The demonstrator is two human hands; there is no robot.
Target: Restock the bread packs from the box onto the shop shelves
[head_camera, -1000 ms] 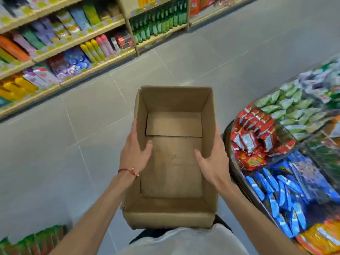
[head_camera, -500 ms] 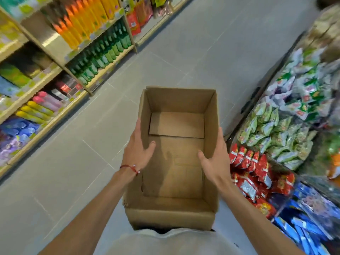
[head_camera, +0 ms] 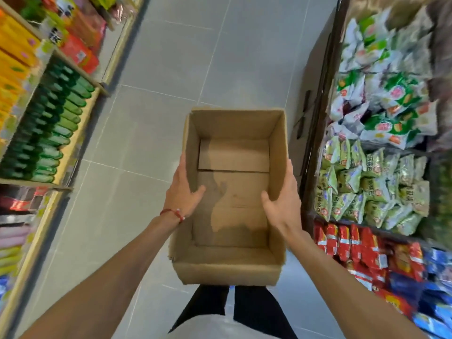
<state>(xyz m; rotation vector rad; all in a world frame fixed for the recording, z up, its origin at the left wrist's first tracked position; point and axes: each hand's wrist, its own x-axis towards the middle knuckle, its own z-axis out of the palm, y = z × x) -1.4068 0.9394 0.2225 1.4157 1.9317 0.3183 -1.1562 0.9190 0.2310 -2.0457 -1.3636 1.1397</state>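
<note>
The cardboard box (head_camera: 232,126) is hanging between both hands, showing only its bare floor flaps inside. The left hand (head_camera: 182,192) and right hand (head_camera: 283,199) are gripping its side walls, thumbs inside, fingers hiding behind the cardboard. Beyond the right hand, green snack bags (head_camera: 367,187) are showing blurred, their labels unreadable.

My view has swung round to look straight along the floor (head_camera: 195,69). The green bottles (head_camera: 49,133) have slid from the top centre to the left edge, with orange packs (head_camera: 12,57) above them. On the right, the red packs (head_camera: 354,245) have dropped to the lower right, green packs (head_camera: 367,187) now fill the middle right, and white bags (head_camera: 381,99) have come in at the upper right. Below the box (head_camera: 232,272), black trousers (head_camera: 252,307) now show plainly.
</note>
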